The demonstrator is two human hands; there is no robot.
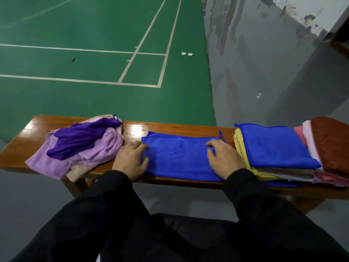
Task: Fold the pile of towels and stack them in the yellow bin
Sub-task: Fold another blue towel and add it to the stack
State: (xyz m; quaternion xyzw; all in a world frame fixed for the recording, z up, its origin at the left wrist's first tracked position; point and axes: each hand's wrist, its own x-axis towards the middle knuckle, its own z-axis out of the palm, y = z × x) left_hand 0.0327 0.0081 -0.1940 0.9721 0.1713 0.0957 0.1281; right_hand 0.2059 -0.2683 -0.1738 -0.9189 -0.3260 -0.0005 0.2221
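While the blue towel (179, 157) lies flat on the bench (18, 146), the left hand (130, 159) and right hand (223, 159) press it — fingers spread (gripping nothing).

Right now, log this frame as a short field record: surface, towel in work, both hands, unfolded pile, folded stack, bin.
surface: wooden bench
towel in work: blue towel, lying flat mid-bench
left hand: rests on the towel's left edge, fingers curled
right hand: rests on its right part, fingers bent
unfolded pile: purple, lilac, beige, at left
folded stack: at right, blue on top
yellow bin: not in view
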